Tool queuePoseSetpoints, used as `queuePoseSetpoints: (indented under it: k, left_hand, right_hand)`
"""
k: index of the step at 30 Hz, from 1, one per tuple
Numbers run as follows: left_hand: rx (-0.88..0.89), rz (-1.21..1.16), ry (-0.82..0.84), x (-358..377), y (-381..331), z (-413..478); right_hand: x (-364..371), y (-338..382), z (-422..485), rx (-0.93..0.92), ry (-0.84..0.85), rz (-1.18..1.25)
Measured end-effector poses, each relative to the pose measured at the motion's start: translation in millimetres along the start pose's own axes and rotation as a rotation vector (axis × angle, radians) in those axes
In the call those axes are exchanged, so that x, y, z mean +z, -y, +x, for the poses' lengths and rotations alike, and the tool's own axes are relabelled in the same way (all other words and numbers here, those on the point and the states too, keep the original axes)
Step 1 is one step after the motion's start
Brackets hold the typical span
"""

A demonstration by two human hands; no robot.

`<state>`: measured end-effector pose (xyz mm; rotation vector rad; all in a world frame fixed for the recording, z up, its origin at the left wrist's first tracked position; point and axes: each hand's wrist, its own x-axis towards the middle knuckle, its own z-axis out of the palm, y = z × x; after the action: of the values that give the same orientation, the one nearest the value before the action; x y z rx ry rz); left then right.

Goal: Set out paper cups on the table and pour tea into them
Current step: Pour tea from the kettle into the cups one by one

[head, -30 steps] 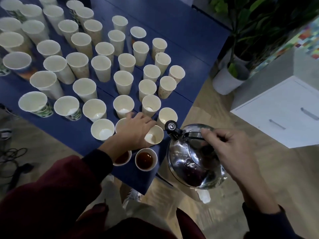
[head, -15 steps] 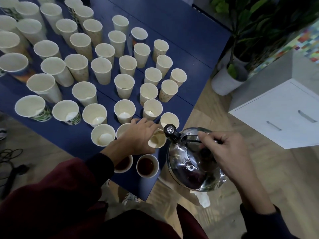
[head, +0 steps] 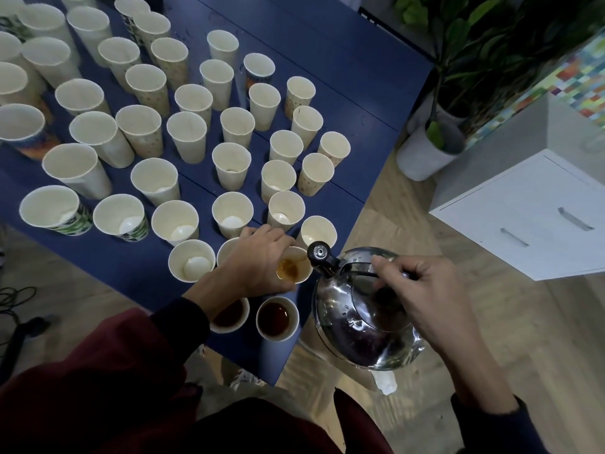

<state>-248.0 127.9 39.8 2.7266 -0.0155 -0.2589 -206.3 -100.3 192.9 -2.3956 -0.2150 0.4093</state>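
Several paper cups stand in rows on the blue table (head: 327, 103). My left hand (head: 258, 263) grips one paper cup (head: 296, 268) near the table's front corner; a little amber tea lies in its bottom. My right hand (head: 422, 299) holds the handle of a shiny steel kettle (head: 357, 319), tilted with its black spout (head: 319, 253) at that cup's rim. Two cups filled with dark tea (head: 277, 317) (head: 230, 314) stand at the near edge, the left one partly under my wrist. The other cups look empty.
A white drawer cabinet (head: 523, 217) stands on the wooden floor to the right. Behind it is a potted plant in a white pot (head: 422, 155). Dark cables (head: 16, 303) lie on the floor at the left. The kettle hangs beyond the table's corner.
The kettle has tipped closer, bringing its spout to the held cup. Tea now shows in that cup, which was empty a second ago. My left hand has kept its grip.
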Motion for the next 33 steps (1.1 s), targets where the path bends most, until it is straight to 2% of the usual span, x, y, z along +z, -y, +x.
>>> queuePoseSetpoints:
  k: [17, 22, 28, 31, 33]
  left_hand:
    - [-0.041, -0.015, -0.005, -0.7, -5.9, -4.6]
    - [-0.026, -0.043, -0.037, 3.1, -5.0, -7.1]
    - [-0.001, -0.154, -0.248, -0.2, -13.4, -6.3]
    - [0.032, -0.141, -0.4, -2.1, -19.3, 2.4]
    - [0.048, -0.096, -0.444, -3.8, -22.5, 12.5]
  right_hand:
    - [3.1, 1.2, -0.8, -0.071, 0.027, -0.016]
    - [3.5, -6.9, -4.6, -0.055, -0.049, 0.107]
    - [-9.0, -9.8, -6.5, -0.027, -0.154, 0.321]
    - [-16.5, -9.7, -2.5, -0.046, -0.173, 0.314]
    - [-19.4, -12.3, 2.6, -0.045, -0.181, 0.287]
